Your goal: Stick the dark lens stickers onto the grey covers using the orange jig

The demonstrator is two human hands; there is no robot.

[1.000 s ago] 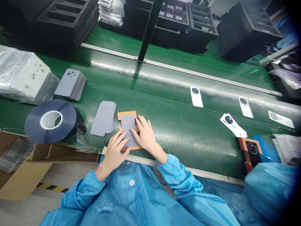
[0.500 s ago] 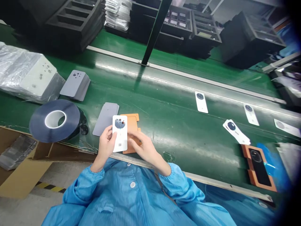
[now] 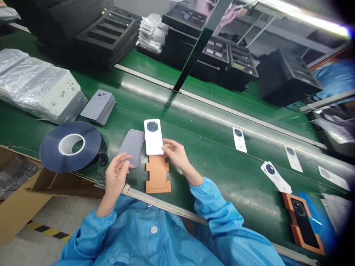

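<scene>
My right hand (image 3: 176, 156) pinches the lower right corner of a white phone back panel (image 3: 154, 142). The panel has a dark round camera area near its top. It is just beyond an orange phone-shaped fixture (image 3: 158, 175) and overlaps its far end in view. My left hand (image 3: 118, 173) is open, its fingers loosely bent and apart, at the near left edge of a stack of grey panels (image 3: 132, 146). Whether its fingertips touch that stack, I cannot tell.
A big roll of dark film (image 3: 50, 147) and plastic-wrapped panels (image 3: 41, 83) lie left, beside another grey stack (image 3: 97, 105). Several white panels (image 3: 239, 140) lie to the right, near a second orange fixture (image 3: 291, 225). A dark post (image 3: 191, 59) rises behind.
My right hand has moved the white panel away from me, off the orange fixture, which now shows more fully. My left hand has let go of the panel and drawn back left.
</scene>
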